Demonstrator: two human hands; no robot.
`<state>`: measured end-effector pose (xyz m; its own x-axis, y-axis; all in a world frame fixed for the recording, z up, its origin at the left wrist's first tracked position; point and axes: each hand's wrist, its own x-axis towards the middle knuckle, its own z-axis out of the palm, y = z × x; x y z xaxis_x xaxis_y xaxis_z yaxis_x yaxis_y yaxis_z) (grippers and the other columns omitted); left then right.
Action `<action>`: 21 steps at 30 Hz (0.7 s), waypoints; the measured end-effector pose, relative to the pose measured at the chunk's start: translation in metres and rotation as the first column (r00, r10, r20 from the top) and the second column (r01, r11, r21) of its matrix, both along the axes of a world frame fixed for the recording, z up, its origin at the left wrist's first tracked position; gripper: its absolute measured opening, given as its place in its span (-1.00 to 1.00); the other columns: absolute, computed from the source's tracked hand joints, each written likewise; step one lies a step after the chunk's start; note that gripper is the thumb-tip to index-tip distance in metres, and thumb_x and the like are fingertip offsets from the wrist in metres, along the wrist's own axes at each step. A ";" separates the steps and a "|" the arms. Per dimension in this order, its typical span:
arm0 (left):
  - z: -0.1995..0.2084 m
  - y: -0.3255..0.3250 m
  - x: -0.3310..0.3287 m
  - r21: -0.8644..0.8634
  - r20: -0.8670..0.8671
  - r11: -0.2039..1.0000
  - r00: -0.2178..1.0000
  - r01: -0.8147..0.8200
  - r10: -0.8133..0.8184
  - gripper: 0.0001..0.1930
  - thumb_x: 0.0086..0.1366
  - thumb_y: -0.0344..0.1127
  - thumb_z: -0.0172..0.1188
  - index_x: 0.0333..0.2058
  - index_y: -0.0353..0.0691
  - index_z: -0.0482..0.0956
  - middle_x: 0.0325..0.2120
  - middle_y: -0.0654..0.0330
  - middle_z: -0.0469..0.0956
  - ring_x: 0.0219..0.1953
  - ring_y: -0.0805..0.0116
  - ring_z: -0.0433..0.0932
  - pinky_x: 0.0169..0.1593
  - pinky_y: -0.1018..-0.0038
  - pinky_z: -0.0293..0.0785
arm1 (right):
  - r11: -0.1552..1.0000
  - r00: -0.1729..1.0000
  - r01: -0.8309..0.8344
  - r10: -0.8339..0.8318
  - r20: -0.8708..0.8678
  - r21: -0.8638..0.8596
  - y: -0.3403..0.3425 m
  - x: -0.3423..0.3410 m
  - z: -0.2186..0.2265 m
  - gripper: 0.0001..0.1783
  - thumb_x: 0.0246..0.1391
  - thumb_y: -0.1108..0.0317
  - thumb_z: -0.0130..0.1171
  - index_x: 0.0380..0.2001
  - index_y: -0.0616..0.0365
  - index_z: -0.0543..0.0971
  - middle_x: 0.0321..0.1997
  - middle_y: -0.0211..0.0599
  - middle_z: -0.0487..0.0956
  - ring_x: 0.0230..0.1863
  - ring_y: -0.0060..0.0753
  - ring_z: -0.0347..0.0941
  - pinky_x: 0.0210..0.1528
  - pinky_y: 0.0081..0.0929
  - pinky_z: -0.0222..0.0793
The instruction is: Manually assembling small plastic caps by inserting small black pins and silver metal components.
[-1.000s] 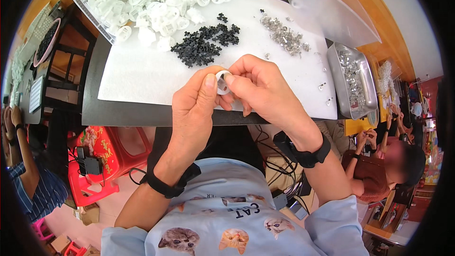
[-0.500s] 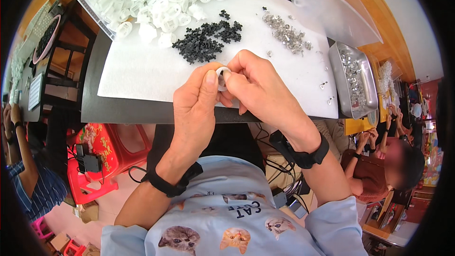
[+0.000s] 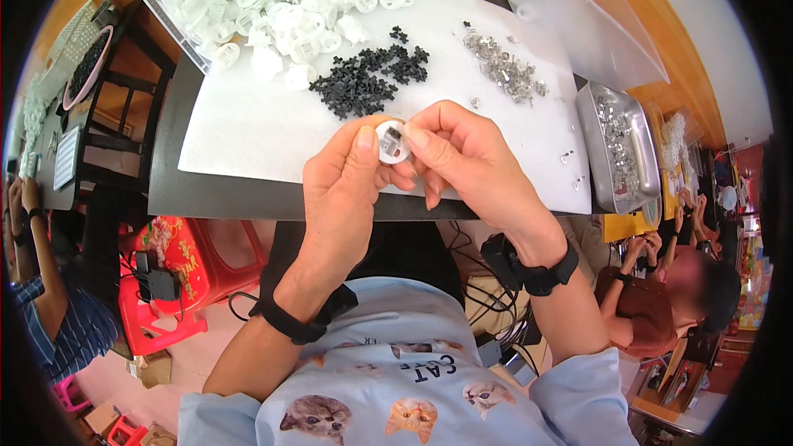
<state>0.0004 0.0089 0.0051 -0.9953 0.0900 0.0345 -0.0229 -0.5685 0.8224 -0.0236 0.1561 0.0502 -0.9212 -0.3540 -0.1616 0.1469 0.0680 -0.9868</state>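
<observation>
A round white plastic part (image 3: 393, 157) is held up over the table's near edge, its open face turned toward me. Seated inside it are a small black piece (image 3: 394, 134) and what looks like a bit of shiny metal. My left hand (image 3: 343, 177) pinches the disc at its left edge, thumb in front and fingers behind. At the opposite edge, my right hand (image 3: 467, 157) has its thumb tip on the rim, with the fingers curled behind. Just beyond lies a pile of small black cross-shaped pieces (image 3: 355, 87); small metal pieces (image 3: 505, 66) are scattered farther right.
White plastic parts (image 3: 289, 0) spill from a clear bin at the back left. A metal tray (image 3: 585, 128) of small parts stands at the right, on the dark table (image 3: 198, 190) with its white foam sheet (image 3: 239, 132). Other people work on both sides.
My right hand has shifted slightly right and down, its thumb moving off the disc's face to the rim. The disc is turned more toward me, showing the black piece inside.
</observation>
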 end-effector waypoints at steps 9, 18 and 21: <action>0.001 -0.003 0.000 0.076 0.044 0.997 0.999 0.020 -0.024 -0.64 0.45 -0.22 -0.12 -0.05 -0.46 0.42 -0.38 0.13 0.52 -0.39 0.44 0.50 -0.26 0.51 0.48 | 0.999 0.999 0.033 -0.033 0.020 -0.009 -0.008 -0.004 -0.002 -0.73 0.22 0.23 0.09 -0.40 0.22 0.39 -0.58 -0.44 0.48 -0.59 -0.75 0.35 -0.65 -0.75 0.26; -0.002 -0.001 0.001 0.027 0.042 1.000 0.999 -0.009 0.008 -0.65 0.45 -0.24 -0.12 -0.04 -0.45 0.42 -0.37 0.12 0.53 -0.39 0.43 0.51 -0.26 0.50 0.50 | 1.000 0.999 0.011 -0.012 0.045 0.025 -0.006 -0.009 -0.002 -0.72 0.20 0.23 0.11 -0.40 0.24 0.39 -0.57 -0.40 0.48 -0.60 -0.73 0.34 -0.67 -0.74 0.25; 0.001 -0.002 0.002 0.002 0.037 1.000 0.999 -0.001 0.001 -0.66 0.45 -0.25 -0.12 -0.04 -0.45 0.42 -0.37 0.12 0.53 -0.39 0.42 0.52 -0.25 0.50 0.50 | 1.000 0.997 -0.002 0.003 0.075 -0.014 -0.007 -0.009 -0.002 -0.73 0.20 0.24 0.11 -0.38 0.24 0.39 -0.56 -0.39 0.47 -0.60 -0.73 0.34 -0.67 -0.74 0.25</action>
